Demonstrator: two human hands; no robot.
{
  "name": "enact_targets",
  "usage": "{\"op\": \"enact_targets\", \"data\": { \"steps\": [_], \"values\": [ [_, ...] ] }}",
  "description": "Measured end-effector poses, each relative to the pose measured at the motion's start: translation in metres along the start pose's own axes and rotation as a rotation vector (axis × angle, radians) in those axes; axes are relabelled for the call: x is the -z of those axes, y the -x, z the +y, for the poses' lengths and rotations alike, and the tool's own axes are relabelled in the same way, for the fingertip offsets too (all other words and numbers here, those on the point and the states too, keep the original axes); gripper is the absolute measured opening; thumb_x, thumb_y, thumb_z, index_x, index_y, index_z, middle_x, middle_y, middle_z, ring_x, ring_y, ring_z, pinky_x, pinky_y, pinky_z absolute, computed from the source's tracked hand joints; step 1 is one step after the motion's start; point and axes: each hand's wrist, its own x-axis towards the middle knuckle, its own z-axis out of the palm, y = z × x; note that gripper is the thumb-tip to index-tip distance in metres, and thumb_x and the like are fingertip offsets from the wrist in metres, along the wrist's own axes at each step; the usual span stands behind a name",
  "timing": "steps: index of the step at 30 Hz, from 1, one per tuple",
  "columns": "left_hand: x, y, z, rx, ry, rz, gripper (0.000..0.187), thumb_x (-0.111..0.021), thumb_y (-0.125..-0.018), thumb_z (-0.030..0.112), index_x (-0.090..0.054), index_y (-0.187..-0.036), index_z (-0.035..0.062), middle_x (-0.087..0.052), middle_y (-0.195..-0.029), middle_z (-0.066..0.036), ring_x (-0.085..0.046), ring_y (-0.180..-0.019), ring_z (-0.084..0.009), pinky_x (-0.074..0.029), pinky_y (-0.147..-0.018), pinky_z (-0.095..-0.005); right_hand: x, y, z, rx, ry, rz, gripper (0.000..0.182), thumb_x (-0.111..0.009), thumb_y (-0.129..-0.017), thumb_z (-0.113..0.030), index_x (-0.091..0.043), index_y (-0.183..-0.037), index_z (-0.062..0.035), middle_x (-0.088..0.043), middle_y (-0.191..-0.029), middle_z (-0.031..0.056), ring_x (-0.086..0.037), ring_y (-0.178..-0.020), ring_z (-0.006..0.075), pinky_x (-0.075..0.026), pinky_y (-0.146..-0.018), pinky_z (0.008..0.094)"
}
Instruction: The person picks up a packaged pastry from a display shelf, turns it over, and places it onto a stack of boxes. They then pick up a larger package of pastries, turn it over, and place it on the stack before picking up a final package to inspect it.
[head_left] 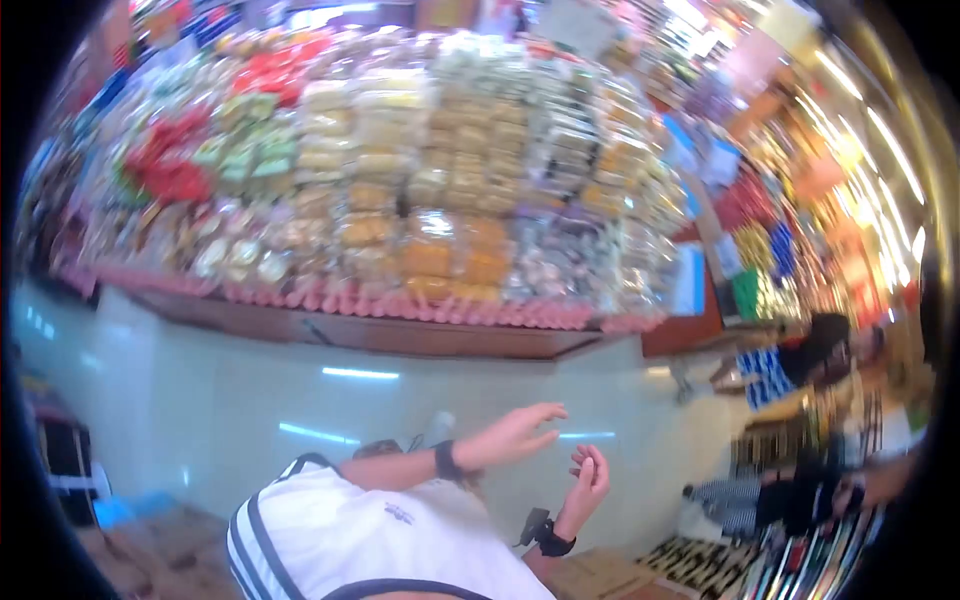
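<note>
My left hand (515, 432) is stretched out in front of me over the pale floor, fingers spread and nothing in it. A black band (447, 460) sits on its wrist. Just right of it and slightly lower, my right hand (586, 482) is raised with the fingers loosely bent, and I see nothing in it. It also wears a black wristband (551, 541). The two hands are close together but apart. My white shirt with dark stripes (370, 530) fills the bottom of the view. The picture is blurred and tilted.
A tall display of bagged snacks (420, 180) stands ahead on a wooden base (360, 332) above a glossy floor (250, 400). At the right, two people (805, 360) (800, 495) are low down by colourful shelves. Cardboard boxes (600, 578) lie near my feet.
</note>
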Motion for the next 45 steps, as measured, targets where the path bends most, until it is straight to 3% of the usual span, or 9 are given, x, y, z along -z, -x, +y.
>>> {"op": "enact_targets", "data": {
  "steps": [21, 24, 26, 32, 35, 38, 39, 44, 45],
  "values": [
    [0.114, -0.110, -0.057, 0.162, -0.066, 0.680, 0.039, -0.055, -0.095, 0.007, -0.048, -0.132, -0.0004, -0.058, -0.123, -0.010, -0.059, -0.111, -0.0168, -0.049, -0.091, -0.0312, -0.124, -0.250, 0.001, -0.053, -0.208, -0.655, 0.029, -0.054, -0.096, -0.015, -0.059, -0.120, 0.0000, -0.067, -0.109, 0.0084, -0.063, -0.093, 0.0142, -0.046, -0.078, 0.0260],
    [0.126, -0.115, -0.039, 0.146, -0.120, 0.782, 0.028, -0.059, -0.090, 0.006, -0.055, -0.116, -0.0029, -0.059, -0.107, -0.013, -0.059, -0.102, -0.0223, -0.049, -0.086, -0.0326, -0.151, -0.269, 0.007, -0.055, -0.142, -0.749, 0.029, -0.056, -0.095, -0.014, -0.060, -0.119, 0.0006, -0.067, -0.107, 0.0076, -0.062, -0.092, 0.0128, -0.046, -0.076, 0.0245],
    [0.141, -0.109, -0.071, 0.180, -0.261, 0.803, 0.038, -0.057, -0.094, 0.009, -0.049, -0.130, -0.0002, -0.060, -0.115, -0.007, -0.060, -0.100, -0.0138, -0.049, -0.084, -0.0289, -0.172, -0.279, 0.011, -0.003, -0.120, -0.759, 0.028, -0.058, -0.094, -0.014, -0.061, -0.116, 0.0017, -0.066, -0.096, 0.0053, -0.059, -0.086, 0.0101, -0.047, -0.074, 0.0239],
    [0.189, -0.104, -0.091, 0.348, -0.201, 0.851, 0.032, -0.059, -0.093, 0.009, -0.055, -0.123, 0.0016, -0.062, -0.105, -0.007, -0.059, -0.089, -0.0102, -0.050, -0.071, -0.0254, -0.253, -0.292, 0.053, 0.214, 0.031, -0.814, 0.026, -0.058, -0.093, -0.017, -0.063, -0.109, 0.0037, -0.068, -0.100, 0.0139, -0.063, -0.094, 0.0210, -0.049, -0.084, 0.0316],
    [0.219, -0.092, -0.125, 0.276, -0.616, 0.881, 0.033, -0.066, -0.085, 0.014, -0.061, -0.116, 0.0012, -0.064, -0.100, -0.014, -0.062, -0.086, -0.0232, -0.051, -0.075, -0.0331, -0.304, -0.291, 0.107, 0.314, 0.087, -0.829, 0.024, -0.060, -0.089, -0.013, -0.065, -0.107, 0.0012, -0.068, -0.101, 0.0121, -0.063, -0.096, 0.0231, -0.048, -0.086, 0.0341],
    [0.251, -0.085, -0.155, 0.518, -0.299, 0.890, 0.034, -0.066, -0.083, 0.016, -0.061, -0.112, -0.0012, -0.063, -0.102, -0.017, -0.062, -0.093, -0.0285, -0.050, -0.080, -0.0355, -0.340, -0.276, 0.092, 0.707, 0.238, -0.872, 0.024, -0.058, -0.089, -0.019, -0.066, -0.104, -0.0028, -0.066, -0.101, 0.0146, -0.063, -0.095, 0.0306, -0.048, -0.087, 0.0394],
    [0.262, -0.080, -0.172, 0.418, -0.423, 0.883, 0.034, -0.066, -0.083, 0.018, -0.061, -0.108, -0.0036, -0.063, -0.103, -0.018, -0.062, -0.094, -0.0306, -0.050, -0.081, -0.0351, -0.358, -0.271, 0.094, 0.414, 0.241, -0.924, 0.032, -0.062, -0.085, -0.016, -0.065, -0.113, -0.0006, -0.067, -0.109, 0.0191, -0.062, -0.103, 0.0326, -0.049, -0.086, 0.0420],
    [0.315, -0.078, -0.228, 0.364, -0.519, 0.726, 0.041, -0.066, -0.082, 0.023, -0.061, -0.113, -0.0028, -0.063, -0.108, -0.022, -0.061, -0.098, -0.0358, -0.049, -0.084, -0.0392, -0.434, -0.243, 0.102, 0.399, 0.037, -0.843, 0.040, -0.063, -0.085, -0.018, -0.060, -0.121, -0.0010, -0.063, -0.117, 0.0213, -0.062, -0.105, 0.0337, -0.050, -0.087, 0.0419],
    [0.314, -0.080, -0.230, 0.400, -0.506, 0.728, 0.048, -0.066, -0.082, 0.027, -0.058, -0.120, -0.0014, -0.064, -0.108, -0.024, -0.061, -0.100, -0.0384, -0.049, -0.086, -0.0425, -0.469, -0.260, 0.185, 0.423, 0.237, -0.928, 0.050, -0.063, -0.085, -0.021, -0.052, -0.131, -0.0022, -0.058, -0.123, 0.0229, -0.059, -0.110, 0.0371, -0.046, -0.093, 0.0449]
  ]
}}
